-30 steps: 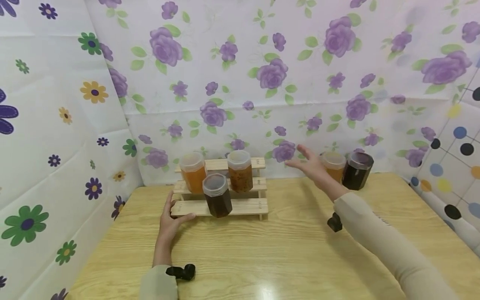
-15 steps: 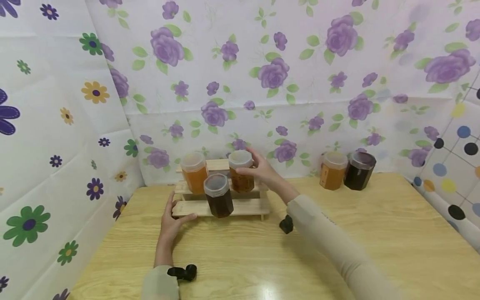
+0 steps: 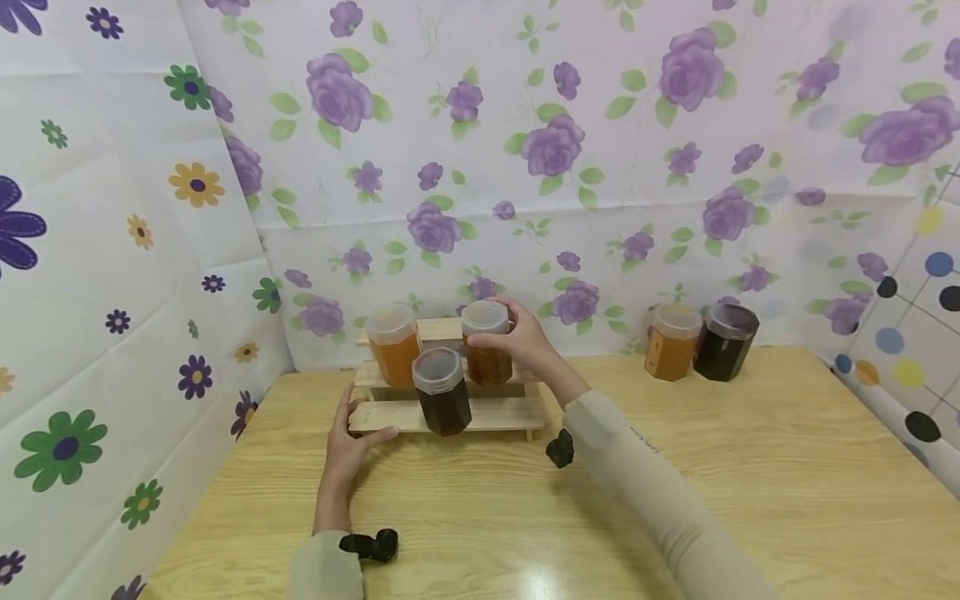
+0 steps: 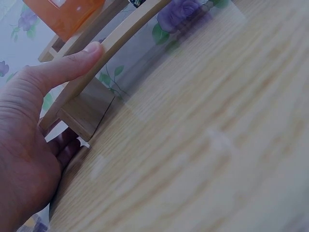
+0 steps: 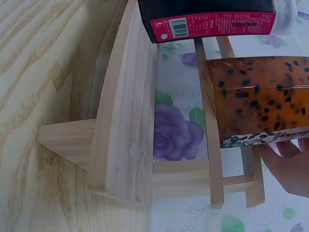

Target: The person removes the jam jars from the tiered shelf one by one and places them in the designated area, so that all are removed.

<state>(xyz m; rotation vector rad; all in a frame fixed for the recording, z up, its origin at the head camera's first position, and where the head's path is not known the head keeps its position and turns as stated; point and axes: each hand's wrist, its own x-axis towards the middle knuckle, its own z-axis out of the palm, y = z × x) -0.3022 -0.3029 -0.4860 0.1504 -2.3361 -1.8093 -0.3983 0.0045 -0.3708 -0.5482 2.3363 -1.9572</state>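
Note:
A three-step wooden rack (image 3: 510, 414) stands against the cloth wall. My left hand (image 3: 347, 454) holds its left end; in the left wrist view the thumb (image 4: 79, 64) lies along the front board (image 4: 128, 36). On the middle step is a jar of amber jam with black seeds (image 3: 489, 365), gripped by my right hand (image 3: 531, 337) around its upper part. The right wrist view shows this seeded jar (image 5: 263, 104) resting against the slat, fingers at its side. A plain orange jar (image 3: 396, 357) sits to its left. On the front step stands a dark jar (image 3: 444, 404).
At the back right of the wood-grain table (image 3: 480, 517) stand another orange jar (image 3: 672, 348) and a dark jar (image 3: 725, 343), side by side. Flowered cloth (image 3: 555, 208) hangs close behind the rack, with more cloth on both sides.
My right hand has moved left from near the two right-hand jars to the seeded jar on the rack and gripped it. The left hand has stayed on the rack.

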